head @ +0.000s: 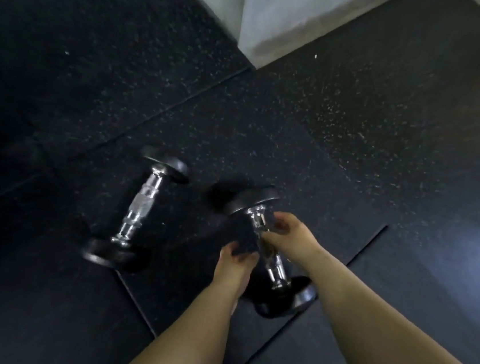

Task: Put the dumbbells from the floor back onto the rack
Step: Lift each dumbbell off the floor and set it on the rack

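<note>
Fingers [280, 221] of right hand [292, 238] curl loosely round the chrome handle of the right-side black-headed dumbbell with chrome grip [266, 250]; grasp not closed, thumb and fingers part-spread, touching or just off the bar (blur, cannot tell which). Left hand [235, 266] sits just beside the same handle, fingers [232, 248] spread and pointing down at the floor, not gripping anything. Both dumbbells lie on the black speckled rubber floor [298, 128], roughly parallel, near each other but apart. Second black-headed chrome-grip dumbbell [138, 210] lies to the left, untouched. White wall base [281, 16] runs across the top edge. No container in view. Frame motion-blurred.
</note>
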